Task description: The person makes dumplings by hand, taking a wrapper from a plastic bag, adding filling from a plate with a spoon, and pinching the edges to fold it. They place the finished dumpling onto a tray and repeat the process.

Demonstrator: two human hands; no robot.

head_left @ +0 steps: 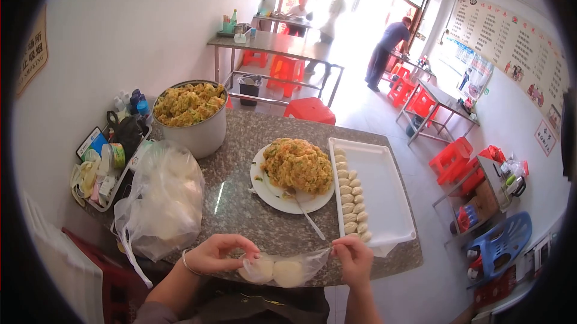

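At the table's near edge, a small clear plastic bag [314,264] stretches between my two hands. Round pale dumpling wrappers [290,273] show through it in two stacks side by side. My left hand [225,254], with a bracelet at the wrist, pinches the bag's left end. My right hand [354,259] grips its upper right corner between thumb and fingers. Just beyond the bag, a white plate [264,196] carries a mound of orange-green filling [297,165]. A spoon [311,220] leans in the filling, handle toward me. Finished dumplings [345,192] line the left side of a white tray [384,198].
A large metal pot [198,137] heaped with filling stands at the table's far left. In front of it lies a big plastic bag [162,204] of pale contents. A cluttered tray [108,198] sits further left. Other tables, red stools [309,110] and people [390,47] are beyond.
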